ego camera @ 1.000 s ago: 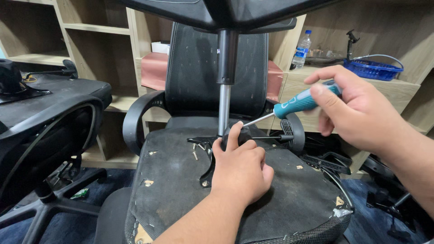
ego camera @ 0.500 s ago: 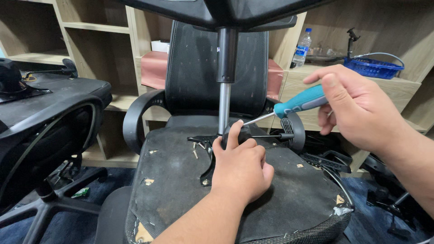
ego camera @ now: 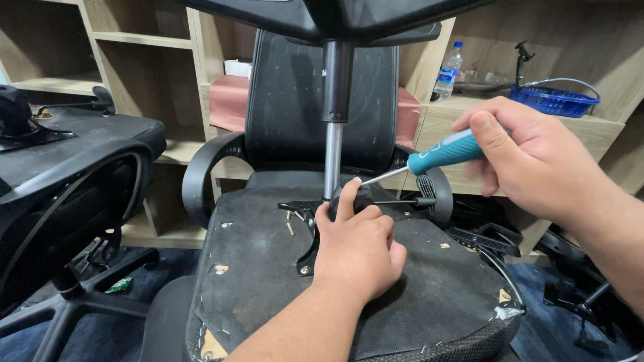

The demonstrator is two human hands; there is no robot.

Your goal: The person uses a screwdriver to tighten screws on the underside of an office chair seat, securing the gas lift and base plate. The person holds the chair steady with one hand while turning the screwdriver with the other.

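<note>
Gas cylinder (ego camera: 333,134) rises mid-seat; just right of its foot the left hand (ego camera: 359,251) presses on the black mechanism plate (ego camera: 305,231). Further right, right hand (ego camera: 530,157) grips a teal screwdriver (ego camera: 439,153), shaft slanting down-left toward the cylinder's foot.

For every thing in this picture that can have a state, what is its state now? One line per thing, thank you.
Office chair: upside down, underside of seat facing up.
Gas cylinder: upright, fixed in the seat plate.
Screwdriver: held, tip down at the plate.
Right hand: closed around the screwdriver handle.
Left hand: resting on the plate, finger by the cylinder.
Loose screws: lying on the seat underside.
Water bottle: upright, capped, on the shelf.
</note>
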